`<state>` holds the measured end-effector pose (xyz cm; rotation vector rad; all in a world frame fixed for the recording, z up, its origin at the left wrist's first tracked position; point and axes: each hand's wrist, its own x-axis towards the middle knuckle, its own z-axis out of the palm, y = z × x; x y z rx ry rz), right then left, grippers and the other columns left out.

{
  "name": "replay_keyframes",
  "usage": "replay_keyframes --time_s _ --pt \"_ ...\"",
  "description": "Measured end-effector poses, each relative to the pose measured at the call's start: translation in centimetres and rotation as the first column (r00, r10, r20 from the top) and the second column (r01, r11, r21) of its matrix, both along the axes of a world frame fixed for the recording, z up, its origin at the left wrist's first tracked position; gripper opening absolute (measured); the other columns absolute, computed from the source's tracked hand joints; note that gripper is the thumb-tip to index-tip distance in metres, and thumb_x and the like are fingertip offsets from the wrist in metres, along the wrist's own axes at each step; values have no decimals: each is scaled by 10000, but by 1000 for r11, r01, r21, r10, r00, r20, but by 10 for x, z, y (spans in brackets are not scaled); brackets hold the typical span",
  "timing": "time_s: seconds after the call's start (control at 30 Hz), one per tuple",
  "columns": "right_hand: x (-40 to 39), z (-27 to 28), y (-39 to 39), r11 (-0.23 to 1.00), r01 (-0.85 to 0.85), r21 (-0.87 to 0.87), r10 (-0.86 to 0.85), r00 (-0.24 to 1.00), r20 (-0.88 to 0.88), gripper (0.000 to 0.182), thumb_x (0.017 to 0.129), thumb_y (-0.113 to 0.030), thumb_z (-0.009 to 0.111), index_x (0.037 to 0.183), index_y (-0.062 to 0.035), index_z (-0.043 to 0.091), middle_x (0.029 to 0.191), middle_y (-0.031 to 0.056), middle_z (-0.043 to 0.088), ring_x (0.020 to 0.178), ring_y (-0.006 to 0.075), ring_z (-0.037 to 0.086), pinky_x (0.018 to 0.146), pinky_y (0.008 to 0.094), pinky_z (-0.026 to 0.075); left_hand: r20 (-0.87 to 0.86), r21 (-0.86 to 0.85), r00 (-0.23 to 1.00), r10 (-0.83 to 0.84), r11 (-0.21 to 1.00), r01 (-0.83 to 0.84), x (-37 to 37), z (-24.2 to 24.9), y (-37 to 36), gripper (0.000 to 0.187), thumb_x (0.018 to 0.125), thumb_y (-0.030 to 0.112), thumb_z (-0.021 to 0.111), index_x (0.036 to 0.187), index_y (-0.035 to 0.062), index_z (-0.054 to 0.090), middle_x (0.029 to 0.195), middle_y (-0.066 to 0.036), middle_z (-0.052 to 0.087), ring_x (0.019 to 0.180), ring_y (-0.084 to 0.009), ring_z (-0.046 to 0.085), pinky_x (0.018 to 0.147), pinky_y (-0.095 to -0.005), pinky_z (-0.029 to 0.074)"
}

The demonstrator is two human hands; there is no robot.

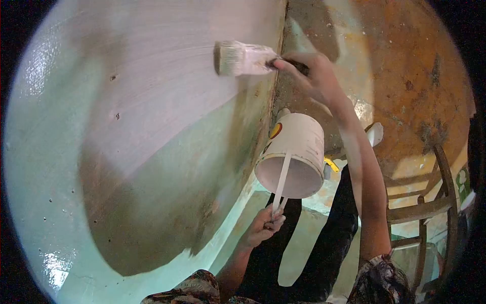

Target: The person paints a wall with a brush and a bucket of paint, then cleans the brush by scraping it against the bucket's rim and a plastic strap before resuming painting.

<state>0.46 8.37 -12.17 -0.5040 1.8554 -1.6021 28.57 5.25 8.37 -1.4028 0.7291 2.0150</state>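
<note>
My right hand [316,78] is closed around the dark handle of a wide paintbrush [248,58]. The brush's bristles point left, overlapping a pale, freshly coated stretch of the wall [177,86] in this view. My left hand [266,225] grips the thin white handle of a paint bucket [298,134]. This white bucket hangs tilted, its open mouth toward me and its inside pale. A round yellow-and-red mark shows on its side. Below the pale stretch, the wall is green, and a large shadow lies over it.
A wooden chair [422,210] stands at the right, near my right arm. My legs in dark trousers [329,233] show below the bucket. A small yellow object [331,164] is beside the bucket. A stained brown surface [405,86] meets the wall along an edge.
</note>
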Motion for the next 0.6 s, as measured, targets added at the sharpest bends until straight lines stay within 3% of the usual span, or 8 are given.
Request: replay_keyframes --time_s 0.1,0.2,0.3,0.37,0.47,0.57,0.6 --pt "-5 -27 -15 976 -114 187 125 991 -51 271 865 -313 609 977 -80 686 750 132 653 589 217 575 581 318 453 118 58 986 116 991 -123 10 -6 2 284 718 100 515 970 77 387 803 48 258 643 -32 267 563 -164 215" --pt "7 -92 -17 984 -33 176 55 991 -122 294 864 -357 596 993 -110 688 806 137 663 652 265 621 617 351 475 127 111 985 115 985 -129 17 -13 1 228 761 78 505 955 86 386 803 49 257 637 -34 258 556 -161 210" --pt "15 -134 -11 945 -59 322 80 995 -51 282 868 -351 589 985 -115 691 820 143 660 701 294 636 649 380 484 26 90 996 86 992 -88 9 -11 2 178 803 62 489 941 93 382 790 52 253 624 -36 244 548 -158 204" --pt "24 -162 -11 928 -38 371 94 986 -136 300 880 -370 563 989 -121 689 818 150 657 715 315 631 656 394 482 -69 87 993 95 992 -89 -8 -10 0 157 819 53 479 932 96 377 785 54 248 621 -38 236 544 -159 199" --pt "37 -194 -10 808 -44 587 172 971 -164 335 897 -402 517 1002 -130 681 818 163 652 739 341 625 667 411 481 160 120 974 157 977 -177 6 -14 4 139 834 66 476 920 100 371 785 55 238 627 -32 232 540 -158 195" --pt "46 -194 8 698 -38 715 175 977 -119 376 907 -434 474 1025 -135 670 826 175 647 765 356 622 683 424 478 43 -27 993 -106 994 107 -7 -5 6 155 829 56 471 948 90 378 792 53 232 636 -30 230 549 -153 199" --pt "48 -185 12 681 -30 732 161 981 -109 391 909 -445 461 1034 -136 665 829 179 646 773 359 622 690 428 477 37 -6 996 -78 997 78 -8 -2 5 164 826 51 467 960 85 380 796 53 234 636 -33 232 554 -154 204"
